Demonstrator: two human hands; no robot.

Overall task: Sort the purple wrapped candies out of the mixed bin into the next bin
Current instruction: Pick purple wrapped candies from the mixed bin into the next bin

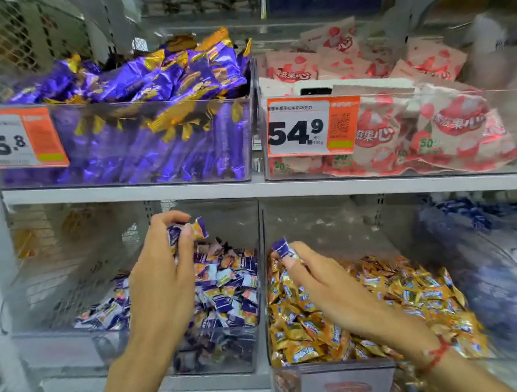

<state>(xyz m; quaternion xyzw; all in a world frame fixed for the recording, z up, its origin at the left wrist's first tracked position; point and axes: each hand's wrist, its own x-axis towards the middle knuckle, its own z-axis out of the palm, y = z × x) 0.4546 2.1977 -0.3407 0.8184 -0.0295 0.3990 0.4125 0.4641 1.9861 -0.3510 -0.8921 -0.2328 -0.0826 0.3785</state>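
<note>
Two clear bins stand side by side on the lower shelf. The left bin (260, 349) holds small purple wrapped candies (228, 288); the right bin (344, 388) holds orange-gold wrapped candies (414, 294). My left hand (161, 282) hovers over the left bin and grips purple candies (198, 228) in curled fingers. My right hand (323, 281) is over the left end of the right bin and pinches one purple candy (280, 247) between thumb and fingertips.
On the upper shelf (187, 195) stand a bin of large purple-and-gold packs (149, 79) with a 45.8 price tag (12, 142) and a bin of pink strawberry packs (435, 132) tagged 54.9 (310, 125). A bin of blue-wrapped items (493, 254) sits at lower right.
</note>
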